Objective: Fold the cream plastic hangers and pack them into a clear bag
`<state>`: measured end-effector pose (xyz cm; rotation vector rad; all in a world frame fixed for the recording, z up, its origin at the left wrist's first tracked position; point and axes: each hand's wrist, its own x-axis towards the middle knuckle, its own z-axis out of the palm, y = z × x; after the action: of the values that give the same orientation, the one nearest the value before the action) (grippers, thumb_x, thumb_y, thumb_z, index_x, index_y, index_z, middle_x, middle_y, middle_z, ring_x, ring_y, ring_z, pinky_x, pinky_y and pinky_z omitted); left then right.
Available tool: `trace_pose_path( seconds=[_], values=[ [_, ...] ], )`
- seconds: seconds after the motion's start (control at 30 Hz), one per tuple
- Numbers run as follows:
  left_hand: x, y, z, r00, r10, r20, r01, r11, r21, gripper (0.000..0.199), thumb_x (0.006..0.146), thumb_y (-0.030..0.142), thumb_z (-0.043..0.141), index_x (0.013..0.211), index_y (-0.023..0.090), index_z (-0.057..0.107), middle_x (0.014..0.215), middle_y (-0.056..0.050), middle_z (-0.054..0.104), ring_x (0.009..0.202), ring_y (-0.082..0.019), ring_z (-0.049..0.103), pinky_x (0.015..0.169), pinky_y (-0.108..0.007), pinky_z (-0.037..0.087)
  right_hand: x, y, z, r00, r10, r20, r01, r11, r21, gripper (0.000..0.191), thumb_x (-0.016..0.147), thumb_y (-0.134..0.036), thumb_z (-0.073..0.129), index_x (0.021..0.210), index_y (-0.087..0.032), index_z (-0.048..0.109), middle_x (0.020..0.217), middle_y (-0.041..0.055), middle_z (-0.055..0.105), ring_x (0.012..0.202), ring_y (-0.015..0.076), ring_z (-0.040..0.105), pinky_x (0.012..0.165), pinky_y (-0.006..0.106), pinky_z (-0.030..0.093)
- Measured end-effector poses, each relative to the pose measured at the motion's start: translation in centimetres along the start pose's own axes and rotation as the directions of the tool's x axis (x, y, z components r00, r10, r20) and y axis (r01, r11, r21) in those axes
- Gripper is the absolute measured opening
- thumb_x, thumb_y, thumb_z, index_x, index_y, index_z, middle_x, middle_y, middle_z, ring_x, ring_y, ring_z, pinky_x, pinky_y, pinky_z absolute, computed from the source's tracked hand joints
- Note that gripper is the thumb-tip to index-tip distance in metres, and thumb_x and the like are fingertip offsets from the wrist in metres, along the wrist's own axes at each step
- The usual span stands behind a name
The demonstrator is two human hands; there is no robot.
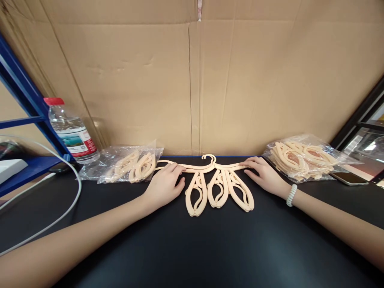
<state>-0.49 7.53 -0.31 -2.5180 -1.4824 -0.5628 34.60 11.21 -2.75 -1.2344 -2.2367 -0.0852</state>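
Observation:
An unfolded cream plastic folding clothes hanger (204, 169) lies on the black table, its hook pointing away from me. My left hand (164, 183) is over its left arm, fingers curled down onto it and thumb apart. At the opposite end, the fingers of my right hand (264, 175) hold the tip of the right arm, with the thumb below. Just in front of the hanger lie three folded hangers: a left one (188, 198), a middle one (211, 194) and a right one (251, 200). My fingers partly hide the hanger's ends.
A clear bag (103, 158) with folded hangers lies left; a fuller bag (303, 160) lies right, beside a phone (351, 178). Behind the left bag stands a water bottle (72, 132). A white cable (78, 190) loops at left. A cardboard wall (135, 80) closes the back.

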Motion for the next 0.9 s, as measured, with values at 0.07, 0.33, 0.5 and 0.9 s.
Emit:
trace_pose_path(
  seconds=[0.07, 0.33, 0.5, 0.9],
  values=[
    [0.02, -0.02, 0.05, 1.0, 0.001, -0.002, -0.001, 1.0, 0.004, 0.025, 0.09, 0.022, 0.04, 0.107, 0.016, 0.057, 0.105, -0.01, 0.061, 0.103, -0.026, 0.058, 0.089, -0.041, 0.049, 0.02, 0.01, 0.01, 1.0, 0.001, -0.012, -0.001, 1.0, 0.005, 0.027, 0.091, -0.033, 0.045, 0.104, -0.021, 0.065, 0.109, 0.0124, 0.059, 0.103, 0.0282, 0.057, 0.094, 0.051, 0.046],
    [0.06, 0.08, -0.13, 1.0, 0.009, -0.02, -0.009, 1.0, -0.023, 0.019, 0.088, 0.022, 0.042, 0.102, 0.021, 0.055, 0.103, -0.007, 0.063, 0.102, -0.025, 0.06, 0.085, -0.037, 0.05, 0.17, -0.34, -0.28, 1.0, -0.002, -0.021, 0.003, 0.999, 0.032, 0.023, 0.092, -0.038, 0.048, 0.085, -0.021, 0.062, 0.096, 0.0095, 0.062, 0.089, 0.0254, 0.057, 0.083, 0.045, 0.048],
    [-0.13, 0.44, -0.5, 1.0, 0.011, -0.029, -0.013, 0.996, -0.092, 0.022, 0.086, 0.021, 0.044, 0.105, 0.02, 0.054, 0.096, -0.004, 0.065, 0.091, -0.022, 0.063, 0.077, -0.034, 0.05, 0.2, -0.55, -0.34, 0.999, -0.004, -0.033, 0.005, 0.999, 0.036, 0.023, 0.093, -0.038, 0.047, 0.083, -0.021, 0.06, 0.087, 0.0082, 0.064, 0.084, 0.0242, 0.057, 0.079, 0.043, 0.046],
    [-0.34, 0.49, -0.62, 0.992, 0.046, -0.119, -0.064, 0.986, -0.155, 0.023, 0.087, 0.018, 0.042, 0.106, 0.019, 0.056, 0.086, -0.002, 0.066, 0.079, -0.017, 0.062, 0.072, -0.031, 0.049, 0.23, -0.62, -0.48, 0.981, 0.09, -0.17, -0.081, 0.995, 0.059, 0.019, 0.093, -0.035, 0.046, 0.084, -0.021, 0.057, 0.084, 0.0065, 0.067, 0.081, 0.024, 0.061, 0.08, 0.043, 0.044]
  ],
)
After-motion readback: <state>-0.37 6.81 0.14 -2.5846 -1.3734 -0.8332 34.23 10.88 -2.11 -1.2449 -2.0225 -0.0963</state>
